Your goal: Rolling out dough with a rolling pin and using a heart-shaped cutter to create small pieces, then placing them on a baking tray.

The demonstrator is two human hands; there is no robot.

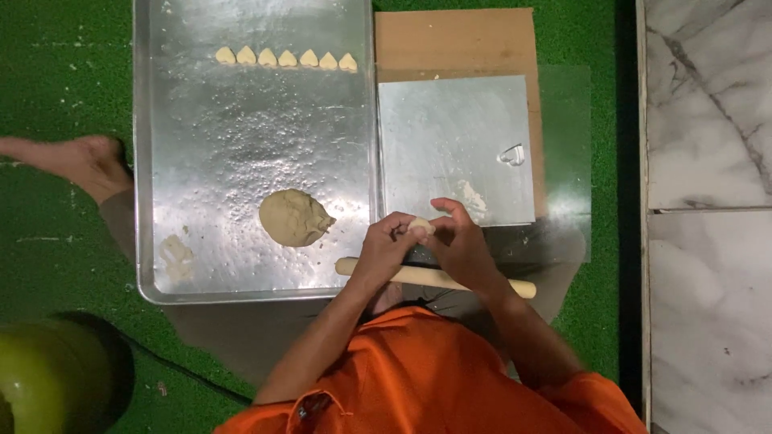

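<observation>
a small dough piece [420, 227] is pinched between curled fingers of the left hand [384, 251] and right hand [458, 245], just right of the tray [145, 161], above the rolling pin [523, 288], seemingly for shaping.

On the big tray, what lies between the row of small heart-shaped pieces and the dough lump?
In the head view, only bare, flour-dusted metal of the big tray lies between the heart-shaped pieces and the dough lump.

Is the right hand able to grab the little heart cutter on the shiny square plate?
Probably yes. The right hand is busy pinching a small dough piece with the left hand, but the heart cutter lies uncovered on the square plate just ahead, nothing between.
</observation>
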